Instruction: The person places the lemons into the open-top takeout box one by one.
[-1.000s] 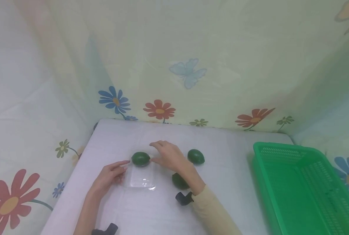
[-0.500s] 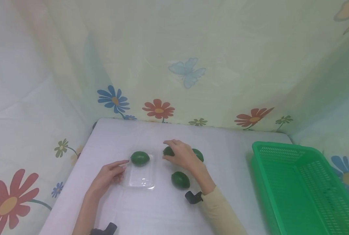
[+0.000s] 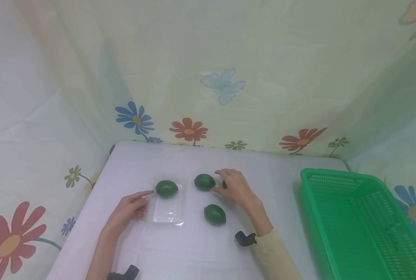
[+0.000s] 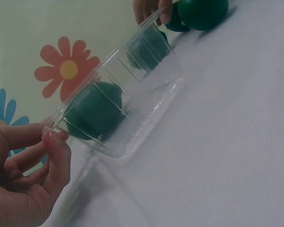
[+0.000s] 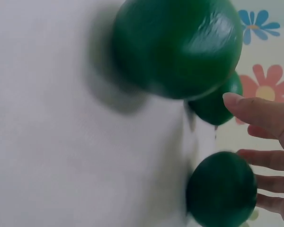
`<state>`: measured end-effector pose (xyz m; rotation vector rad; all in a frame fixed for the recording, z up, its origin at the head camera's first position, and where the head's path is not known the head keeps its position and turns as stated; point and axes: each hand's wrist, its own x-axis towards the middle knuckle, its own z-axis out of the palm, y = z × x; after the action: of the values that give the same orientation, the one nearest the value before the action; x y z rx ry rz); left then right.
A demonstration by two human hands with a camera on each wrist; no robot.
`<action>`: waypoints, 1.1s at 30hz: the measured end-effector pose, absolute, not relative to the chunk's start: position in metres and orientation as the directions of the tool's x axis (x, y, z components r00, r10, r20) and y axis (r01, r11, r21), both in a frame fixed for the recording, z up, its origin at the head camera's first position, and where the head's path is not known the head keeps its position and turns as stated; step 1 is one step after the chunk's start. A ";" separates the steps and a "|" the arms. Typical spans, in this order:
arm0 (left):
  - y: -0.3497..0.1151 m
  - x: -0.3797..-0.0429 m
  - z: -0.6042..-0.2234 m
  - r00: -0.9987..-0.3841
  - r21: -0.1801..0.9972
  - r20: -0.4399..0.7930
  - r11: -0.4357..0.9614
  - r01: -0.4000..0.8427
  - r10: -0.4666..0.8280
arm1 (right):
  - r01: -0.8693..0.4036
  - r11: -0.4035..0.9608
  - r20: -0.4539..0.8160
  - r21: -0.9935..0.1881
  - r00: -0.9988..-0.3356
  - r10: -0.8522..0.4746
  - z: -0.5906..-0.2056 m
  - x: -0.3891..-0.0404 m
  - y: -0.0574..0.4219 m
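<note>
My left hand (image 3: 129, 208) pinches the left rim of a clear plastic container (image 4: 154, 101) between thumb and fingertips. One dark green lime (image 3: 166, 188) lies in the far part of that container. To the container's right, a second lime (image 3: 204, 182) sits on the table, and a third lime (image 3: 214, 214) lies nearer to me. My right hand (image 3: 237, 188) is beyond them to the right, its thumb and fingers spread. A fourth lime (image 5: 221, 191) is at its fingertips in the right wrist view; in the head view the hand mostly hides this one.
A green plastic basket (image 3: 358, 229) with slotted walls stands at the right of the table (image 3: 180, 252), which has a white cover. Flower-printed curtains (image 3: 264, 77) hang behind and along the sides. Each wrist carries a black camera mount (image 3: 245, 238).
My right hand has moved right, from beside the container past the second lime to the fourth, uncovering the second lime and covering the fourth. The left hand keeps its hold on the container.
</note>
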<state>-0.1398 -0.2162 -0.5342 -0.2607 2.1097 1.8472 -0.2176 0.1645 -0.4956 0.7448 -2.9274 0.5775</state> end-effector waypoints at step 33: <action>-0.215 -0.139 -0.532 -0.932 0.928 -0.355 0.145 -0.342 0.072 | -0.339 0.864 0.057 -0.371 -0.937 -0.344 -0.514 -0.206 0.190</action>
<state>-0.1390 -0.2149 -0.5316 -0.2610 2.1131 1.8493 -0.2058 0.1900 -0.5136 0.5578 -3.0439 0.6033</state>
